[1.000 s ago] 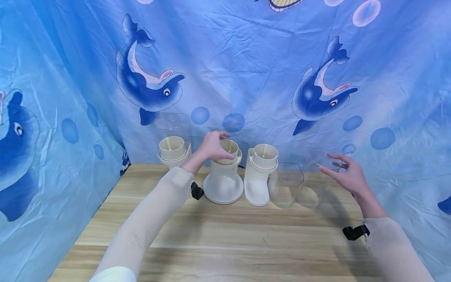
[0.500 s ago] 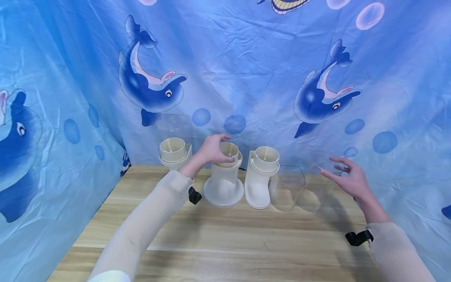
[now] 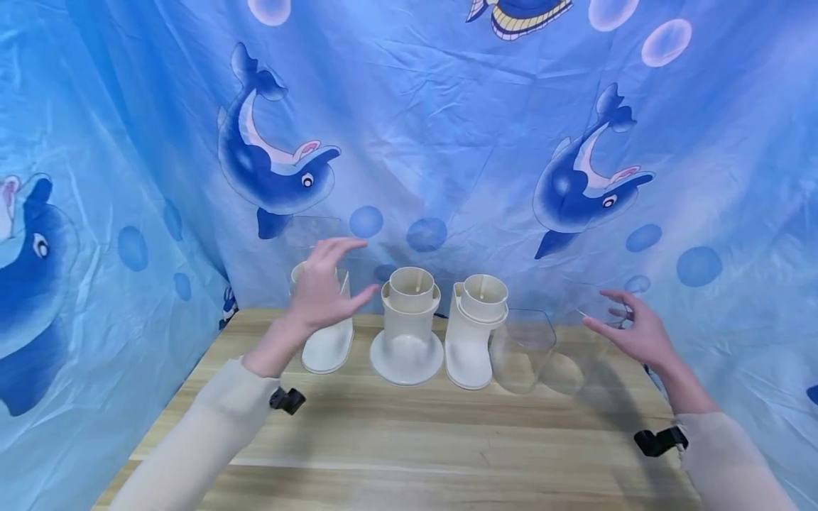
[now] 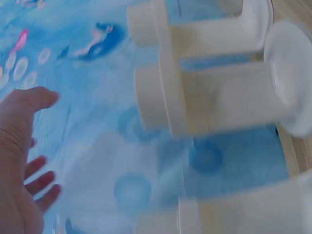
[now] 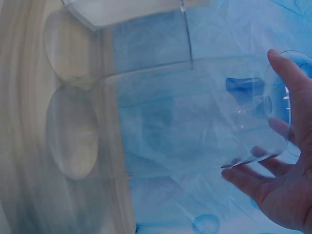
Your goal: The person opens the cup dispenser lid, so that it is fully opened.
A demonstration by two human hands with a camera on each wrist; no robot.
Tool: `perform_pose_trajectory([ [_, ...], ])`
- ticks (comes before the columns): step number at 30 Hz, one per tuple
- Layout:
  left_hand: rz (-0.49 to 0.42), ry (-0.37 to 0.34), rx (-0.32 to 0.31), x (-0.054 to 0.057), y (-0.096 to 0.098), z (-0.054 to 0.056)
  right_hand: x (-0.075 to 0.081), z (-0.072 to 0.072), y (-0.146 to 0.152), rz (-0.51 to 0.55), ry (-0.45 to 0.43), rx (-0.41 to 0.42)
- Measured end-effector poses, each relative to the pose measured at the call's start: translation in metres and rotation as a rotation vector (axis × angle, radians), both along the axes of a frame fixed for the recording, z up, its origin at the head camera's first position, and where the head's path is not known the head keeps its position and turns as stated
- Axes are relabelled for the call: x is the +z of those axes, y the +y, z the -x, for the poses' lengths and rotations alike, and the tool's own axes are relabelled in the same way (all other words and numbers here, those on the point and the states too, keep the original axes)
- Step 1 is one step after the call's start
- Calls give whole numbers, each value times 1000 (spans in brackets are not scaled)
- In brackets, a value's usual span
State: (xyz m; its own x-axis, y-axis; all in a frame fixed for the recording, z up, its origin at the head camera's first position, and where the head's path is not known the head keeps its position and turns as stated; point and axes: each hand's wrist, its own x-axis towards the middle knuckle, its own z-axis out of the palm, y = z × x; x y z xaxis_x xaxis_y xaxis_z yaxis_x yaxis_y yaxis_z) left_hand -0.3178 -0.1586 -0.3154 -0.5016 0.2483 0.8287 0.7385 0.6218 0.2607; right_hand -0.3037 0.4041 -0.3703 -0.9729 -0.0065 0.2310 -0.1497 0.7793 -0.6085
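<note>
My left hand [image 3: 319, 294] hovers with thumb and fingers spread, holding nothing, in front of the left white stand [image 3: 329, 348] and partly hiding it. Just right of it is the middle white stand [image 3: 407, 333], which has a round base and a cream cylinder neck. In the left wrist view my left hand [image 4: 19, 156] is apart from the middle stand [image 4: 229, 100]. At the right, my right hand [image 3: 639, 330] grips the top of a clear tall container [image 5: 180, 122] standing on the table. Its thumb and fingers lie on opposite sides of the rim.
A right white stand [image 3: 469, 348] is beside another clear container [image 3: 520, 348]. The edge of a further transparent piece [image 3: 313, 226] shows behind the left stand. A blue dolphin-print curtain [image 3: 434, 142] hangs behind the wooden table [image 3: 409, 440].
My left hand has left the middle stand's neck and moved left, in front of the left stand. My right hand stays at the clear container. The head view has tilted up slightly.
</note>
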Motion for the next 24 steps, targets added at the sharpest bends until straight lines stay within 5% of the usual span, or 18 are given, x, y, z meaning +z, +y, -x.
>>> perform_pose_trajectory([
  [3, -119, 124, 53, -2, -26, 4, 8, -1, 0, 7, 23, -27],
  [5, -207, 123, 99, -7, -45, 8, 15, -1, -4, 17, 79, -43],
  [9, -340, -60, 190, -27, -81, 14, 35, -1, -28, 19, 245, -46],
  [14, -376, -343, 205, -59, -103, 20, 61, 7, -81, 88, 377, 92],
  [19, -367, -538, 159, -85, -107, 28, 75, 22, -146, 178, 376, 269],
  [24, -355, -642, 153, -95, -105, 30, 82, 32, -211, 217, 302, 403],
])
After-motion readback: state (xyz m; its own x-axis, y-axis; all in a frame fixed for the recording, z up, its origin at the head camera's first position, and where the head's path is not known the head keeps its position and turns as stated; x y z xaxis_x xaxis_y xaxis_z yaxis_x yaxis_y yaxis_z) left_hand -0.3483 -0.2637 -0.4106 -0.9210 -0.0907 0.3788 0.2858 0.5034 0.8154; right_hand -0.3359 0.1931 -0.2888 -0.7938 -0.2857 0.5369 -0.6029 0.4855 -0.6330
